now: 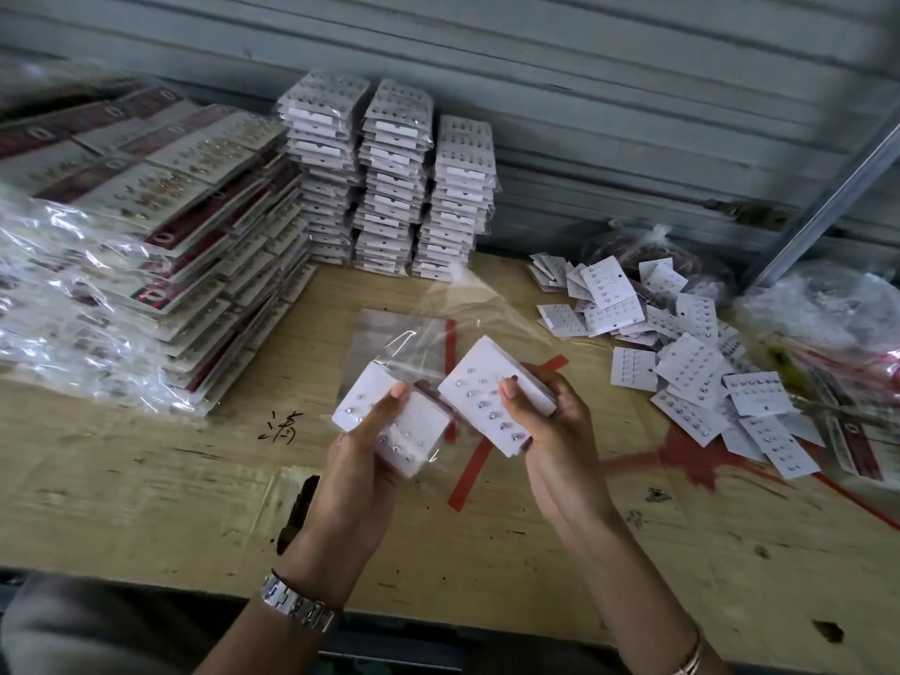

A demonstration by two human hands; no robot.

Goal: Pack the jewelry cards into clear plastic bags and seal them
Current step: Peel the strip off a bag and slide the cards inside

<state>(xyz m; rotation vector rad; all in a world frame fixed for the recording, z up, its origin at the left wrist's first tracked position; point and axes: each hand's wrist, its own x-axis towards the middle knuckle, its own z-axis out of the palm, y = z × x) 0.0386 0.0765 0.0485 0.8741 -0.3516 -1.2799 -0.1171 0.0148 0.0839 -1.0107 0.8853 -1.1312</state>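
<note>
Silver metal link watch [298, 607], nearest my lens, on the left wrist; thin gold-toned bangle [691, 659] on the right wrist.

Item 2: left hand [360, 460], grasping a stack of white jewelry cards with small studs [419, 426], thumb pressed on top, fingers beneath. I see a clear plastic bag [414, 348] lying loosely over this stack and trailing away above the table.

Item 3: right hand [555, 431], clasping a second stack of white studded cards [482, 397], thumb on its face, held just beside the first stack above the pale plywood tabletop [146, 479].

Item 4: loose heap of white cards [682, 353], right of the hands.

Item 5: three tall columns of bagged white cards [394, 187] against the grey ribbed wall [633, 90].

Item 6: bagged cards with dark red headers [170, 211], stacked at far left.
</note>
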